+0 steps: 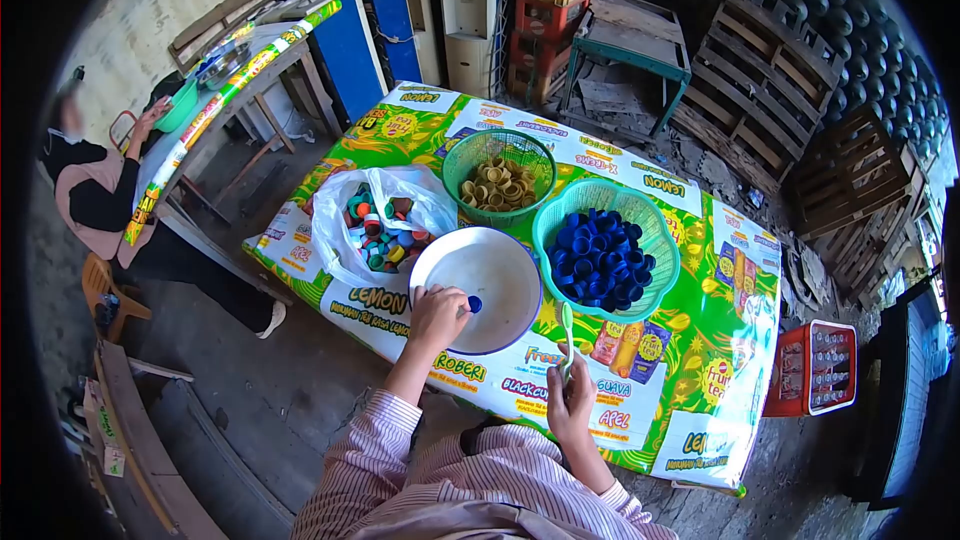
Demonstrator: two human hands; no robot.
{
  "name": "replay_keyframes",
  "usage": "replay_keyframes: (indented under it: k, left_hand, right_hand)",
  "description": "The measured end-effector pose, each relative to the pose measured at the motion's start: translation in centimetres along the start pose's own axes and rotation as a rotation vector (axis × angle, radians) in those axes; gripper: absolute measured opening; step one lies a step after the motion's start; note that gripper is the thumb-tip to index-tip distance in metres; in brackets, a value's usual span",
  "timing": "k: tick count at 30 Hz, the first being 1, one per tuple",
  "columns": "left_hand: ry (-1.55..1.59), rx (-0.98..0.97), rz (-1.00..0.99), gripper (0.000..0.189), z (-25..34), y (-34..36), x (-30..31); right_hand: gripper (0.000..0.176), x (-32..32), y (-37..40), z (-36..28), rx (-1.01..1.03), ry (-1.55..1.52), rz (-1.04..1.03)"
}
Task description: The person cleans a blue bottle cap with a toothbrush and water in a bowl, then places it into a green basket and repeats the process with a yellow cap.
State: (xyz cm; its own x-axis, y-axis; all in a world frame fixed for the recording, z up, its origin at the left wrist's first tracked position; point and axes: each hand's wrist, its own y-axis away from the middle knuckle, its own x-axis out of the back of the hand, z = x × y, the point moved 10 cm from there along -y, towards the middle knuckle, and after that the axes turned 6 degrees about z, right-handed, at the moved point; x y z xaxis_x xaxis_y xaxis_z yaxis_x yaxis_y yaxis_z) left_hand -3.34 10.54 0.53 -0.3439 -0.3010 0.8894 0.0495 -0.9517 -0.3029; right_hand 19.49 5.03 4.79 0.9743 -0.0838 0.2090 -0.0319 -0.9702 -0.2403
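Pink-and-white striped sleeves (372,432) reached forward from the bottom edge, nearest the camera, toward a table covered with a green fruit-drink printed tablecloth (690,340). The hands were apart. The left hand (438,316) was over the near left side of a white enamel basin (505,275) with a blue rim, its fingertips pinched on a blue bottle cap (475,304) held over the inside of the basin. The right hand (572,400) was clamped on a pale green toothbrush (567,325), which stood roughly upright with its head just beside the basin's right edge.

Right of the basin, a scalloped mint-green basket (657,298) held a heap of dark blue caps (600,255). Beyond the basin sat a round green basket (464,152) with yellowish caps (497,185) inside. Just to its left, a translucent plastic bag (335,230) lay open around mixed caps (378,242) in red, green, blue and orange.

At the far left, a seated person (100,180) in a dark top and pinkish vest had a hand (152,117) at a green bowl (180,106) on another table. A red crate (792,372) of bottles stood on the floor beyond the right side of the covered table.
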Motion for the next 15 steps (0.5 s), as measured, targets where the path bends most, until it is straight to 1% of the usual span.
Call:
replay_keyframes:
  k: [9,13,15]
  left_hand:
    - [0.006,-0.008,-0.018,0.007,0.3,0.2,0.1]
    - [-0.006,-0.036,0.007,0.006,0.5,0.0,0.3]
    - [-0.031,0.05,-0.073,0.011,-0.1,-0.1,-0.3]
  right_hand:
    - [0.032,-0.9,-0.3,-0.8,0.047,0.021,-0.015]
    - [0.032,-1.1,-0.3,-0.5,0.004,0.019,-0.037]
    - [0.032,-1.2,-0.2,0.4,-0.027,0.021,-0.045]
